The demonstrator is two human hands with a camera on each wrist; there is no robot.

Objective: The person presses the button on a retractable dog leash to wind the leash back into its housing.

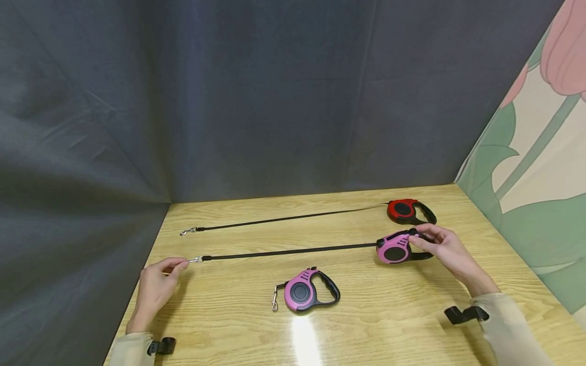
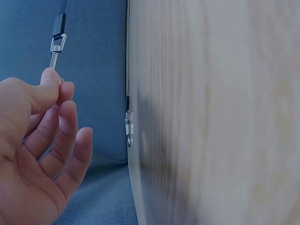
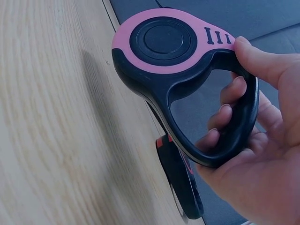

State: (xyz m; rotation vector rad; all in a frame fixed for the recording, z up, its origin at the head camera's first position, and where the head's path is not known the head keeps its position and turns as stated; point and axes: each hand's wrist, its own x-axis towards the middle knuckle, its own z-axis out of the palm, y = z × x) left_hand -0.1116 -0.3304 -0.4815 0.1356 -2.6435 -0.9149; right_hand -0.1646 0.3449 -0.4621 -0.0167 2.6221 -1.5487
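My right hand (image 1: 450, 251) grips the black handle of a pink retractable dog leash (image 1: 393, 249), its fingers curled through the loop in the right wrist view. From its case a black strap (image 1: 293, 251) runs taut to the left. At the strap's far end my left hand (image 1: 157, 284) pinches the metal clip (image 2: 55, 55) between thumb and forefinger, the other fingers loosely bent. Both ends are held above the table in the wrist views. Nearer the front lies a second pink leash (image 1: 300, 292), its strap drawn in and its clip (image 1: 274, 300) beside the case.
Behind, a red retractable leash (image 1: 403, 209) lies on the wooden table (image 1: 366, 325), its strap stretched left to a metal clip (image 1: 187, 231). Dark cloth (image 1: 274, 101) hangs along the back and left. A flower-patterned panel (image 1: 540, 168) borders the right side.
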